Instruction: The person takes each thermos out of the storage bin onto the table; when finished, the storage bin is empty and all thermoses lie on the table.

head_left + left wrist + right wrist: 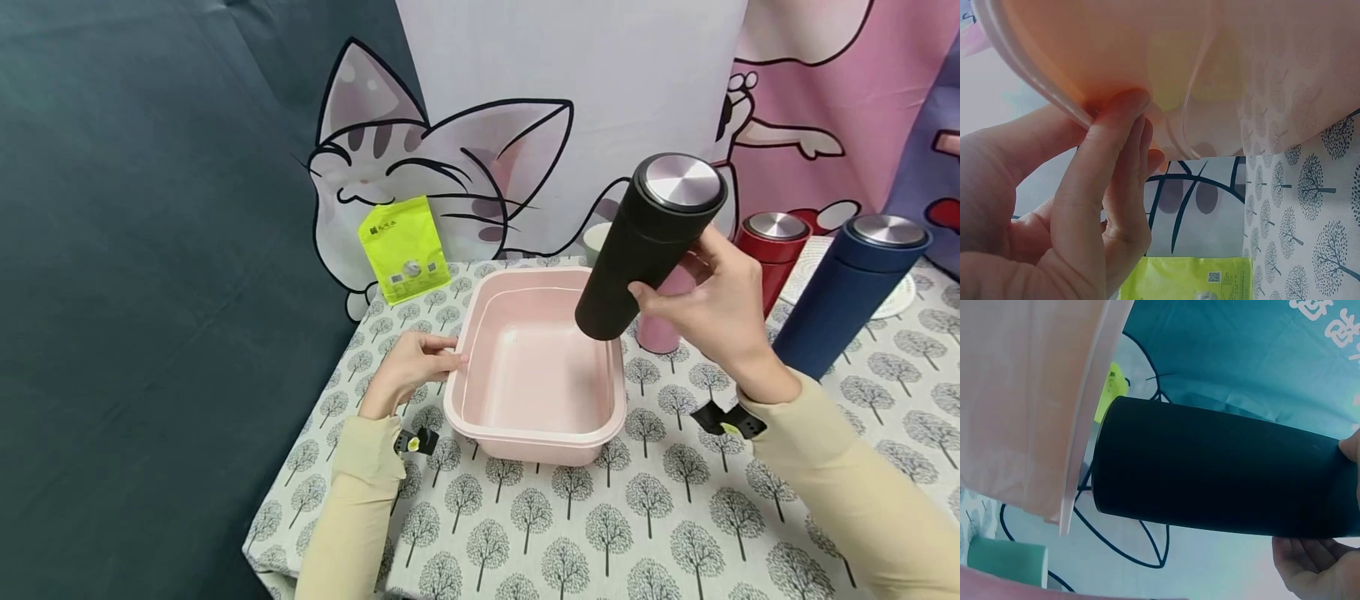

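My right hand (723, 312) grips a black thermos flask (626, 258) with a silver-topped lid. The flask leans, lid up, its base over the right side of a pale pink plastic basin (532, 439). In the right wrist view the flask's base (1107, 456) is close by the basin's rim (1079, 444). My left hand (408, 367) pinches the basin's left rim, and the left wrist view shows its fingers (1097, 156) against the outer wall. The basin stands upright on the table, with only its bare floor showing inside.
Right of the basin stand a pink bottle (658, 335), a red flask (776, 229) and a blue flask (847, 292). Behind are a pale green cup (595, 239) and a round white mat (900, 298). A yellow-green packet (405, 254) leans against the backdrop at back left.
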Available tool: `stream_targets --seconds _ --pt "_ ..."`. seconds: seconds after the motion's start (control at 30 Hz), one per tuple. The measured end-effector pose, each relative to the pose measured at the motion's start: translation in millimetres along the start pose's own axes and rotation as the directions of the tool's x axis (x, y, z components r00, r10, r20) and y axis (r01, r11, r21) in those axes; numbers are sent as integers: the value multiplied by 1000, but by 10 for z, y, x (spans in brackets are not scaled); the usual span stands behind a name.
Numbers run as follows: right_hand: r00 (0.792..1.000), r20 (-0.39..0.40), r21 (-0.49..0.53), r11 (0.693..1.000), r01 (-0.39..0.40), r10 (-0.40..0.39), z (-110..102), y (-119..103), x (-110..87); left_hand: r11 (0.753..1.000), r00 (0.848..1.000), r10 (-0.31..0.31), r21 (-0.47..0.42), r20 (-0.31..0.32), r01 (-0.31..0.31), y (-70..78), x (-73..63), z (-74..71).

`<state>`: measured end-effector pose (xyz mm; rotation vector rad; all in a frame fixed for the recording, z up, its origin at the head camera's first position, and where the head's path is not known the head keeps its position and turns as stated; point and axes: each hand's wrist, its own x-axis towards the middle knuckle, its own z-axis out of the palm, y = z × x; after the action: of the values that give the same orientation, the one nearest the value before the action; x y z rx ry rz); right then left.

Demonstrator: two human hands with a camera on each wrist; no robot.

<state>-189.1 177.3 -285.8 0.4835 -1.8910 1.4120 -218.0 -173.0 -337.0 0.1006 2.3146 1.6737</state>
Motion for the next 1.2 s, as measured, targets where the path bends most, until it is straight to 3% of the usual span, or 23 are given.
stream_targets --seconds 0.27,0.6,0.93,1.2 --pt "1000 -9 25 999 -21 21 -129 -97 -47 1000 1000 -14 11 -11 14 6 -11 -1" --pt "999 -32 -79 997 -21 19 -286 -31 -119 999 1000 -14 29 -18 15 10 0 0" --pt "985 -81 -136 977 -162 152 -458 93 -182 1000 1000 -9 25 -12 9 6 5 8" --pt "979 -97 -237 951 -198 180 -607 254 -271 1000 1000 -8 17 -12 8 4 7 9"
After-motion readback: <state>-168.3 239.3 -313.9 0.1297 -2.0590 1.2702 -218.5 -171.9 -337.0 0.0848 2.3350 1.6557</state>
